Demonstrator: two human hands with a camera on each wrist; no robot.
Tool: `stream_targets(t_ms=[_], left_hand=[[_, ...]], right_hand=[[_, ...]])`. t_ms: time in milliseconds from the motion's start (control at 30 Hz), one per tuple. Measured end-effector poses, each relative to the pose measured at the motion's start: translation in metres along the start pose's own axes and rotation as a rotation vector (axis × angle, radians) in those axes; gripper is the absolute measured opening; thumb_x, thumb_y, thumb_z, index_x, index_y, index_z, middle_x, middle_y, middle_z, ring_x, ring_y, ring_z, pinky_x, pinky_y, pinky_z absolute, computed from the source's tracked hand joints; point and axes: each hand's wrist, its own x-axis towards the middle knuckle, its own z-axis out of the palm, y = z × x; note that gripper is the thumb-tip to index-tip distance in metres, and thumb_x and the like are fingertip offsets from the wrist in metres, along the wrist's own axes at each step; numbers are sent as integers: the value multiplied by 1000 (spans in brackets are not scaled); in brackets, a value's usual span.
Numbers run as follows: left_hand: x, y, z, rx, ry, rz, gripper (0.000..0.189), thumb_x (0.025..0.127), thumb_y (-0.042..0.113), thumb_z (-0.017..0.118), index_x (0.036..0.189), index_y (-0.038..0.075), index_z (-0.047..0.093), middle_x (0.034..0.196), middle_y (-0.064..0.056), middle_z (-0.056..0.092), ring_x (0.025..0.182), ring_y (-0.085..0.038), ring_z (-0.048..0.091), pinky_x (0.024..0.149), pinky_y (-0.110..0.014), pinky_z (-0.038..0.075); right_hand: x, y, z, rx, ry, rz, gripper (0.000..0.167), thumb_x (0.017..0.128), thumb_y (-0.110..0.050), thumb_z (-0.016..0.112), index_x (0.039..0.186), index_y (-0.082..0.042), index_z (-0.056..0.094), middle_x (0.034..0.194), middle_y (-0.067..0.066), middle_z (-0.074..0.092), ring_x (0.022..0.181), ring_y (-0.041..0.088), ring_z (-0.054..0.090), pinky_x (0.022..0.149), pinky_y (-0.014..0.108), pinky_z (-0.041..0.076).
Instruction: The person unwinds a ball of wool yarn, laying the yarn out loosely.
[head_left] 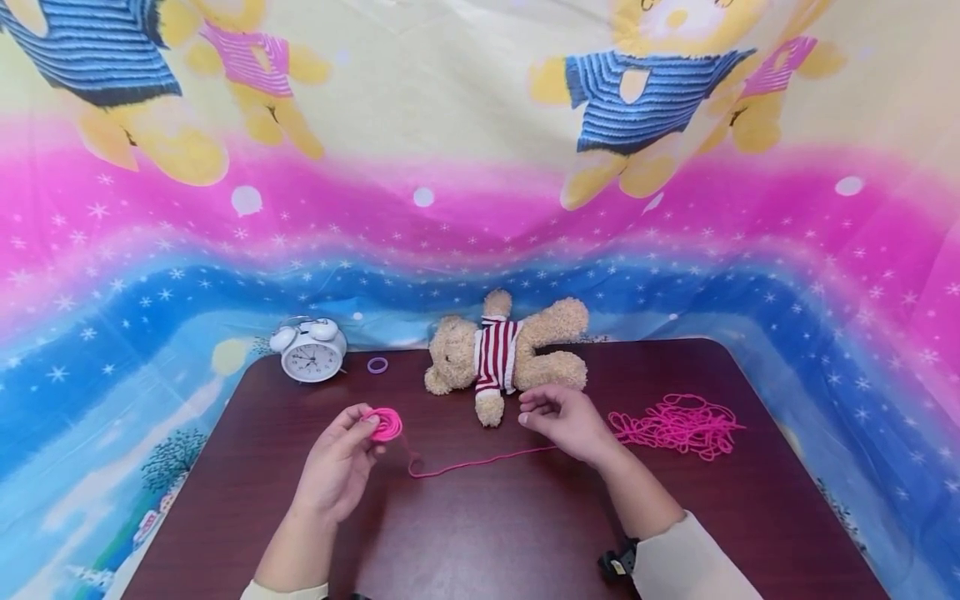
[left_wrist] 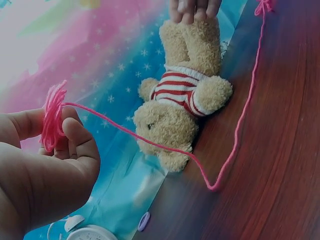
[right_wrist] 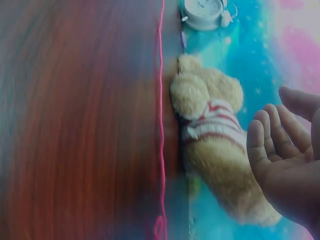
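Observation:
A small wound coil of pink yarn (head_left: 386, 424) is pinched between the thumb and fingers of my left hand (head_left: 339, 467), raised over the table's left half. One strand (head_left: 480, 462) runs from the coil, dips to the tabletop and passes under my right arm to a loose, tangled heap of the same yarn (head_left: 686, 427) at the right. My right hand (head_left: 566, 423) hovers near the teddy bear's lower leg; its fingers are loosely bent, and in the right wrist view the palm (right_wrist: 290, 170) shows nothing in it.
The teddy bear (head_left: 498, 354) in a red-and-white striped shirt lies on its side at the back edge. A white twin-bell alarm clock (head_left: 311, 354) stands at the back left, with a purple ring (head_left: 377, 365) beside it. A printed cloth (head_left: 465, 208) hangs behind the dark wooden table (head_left: 465, 533).

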Motion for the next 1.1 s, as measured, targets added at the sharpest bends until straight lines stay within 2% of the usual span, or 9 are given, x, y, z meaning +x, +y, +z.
stream_targets(t_ms=[267,433,833,967,1100], left_hand=[[3,-5,15,-23,-31,-2,10,105,5,57,106,14,55,99,2,70,85,-8,65,73,-21,52],[5,-8,23,-38,-64,1,10,105,4,56,106,14,54,98,1,71,84,-8,67,73,-21,53],[7,-12,35,-41,-83,-1,10,103,3,59,106,11,54,98,-1,70,88,-10,69,79,-23,56],[6,-12,38,-47,-85,-11,11,102,3,59,107,11,53,99,-1,70,88,-10,68,81,-24,56],[5,-12,38,-47,-82,-12,11,102,3,59,107,11,54,100,-1,70,88,-10,68,81,-24,57]], right_hand=[[3,-11,29,64,-52,-33,31,90,-11,80,116,3,71,101,6,75,92,19,70,81,27,59],[5,-15,46,84,-78,-50,30,89,-14,82,114,0,73,101,6,74,90,18,70,80,27,59],[9,-33,81,76,-137,-126,32,90,-19,82,117,-6,74,108,10,75,93,17,70,82,29,58],[8,-35,93,122,-171,-110,35,91,-19,81,123,-9,72,113,9,75,95,17,72,83,29,60],[7,-37,100,142,-188,-95,33,90,-15,81,122,-11,73,109,10,75,90,20,73,77,32,62]])
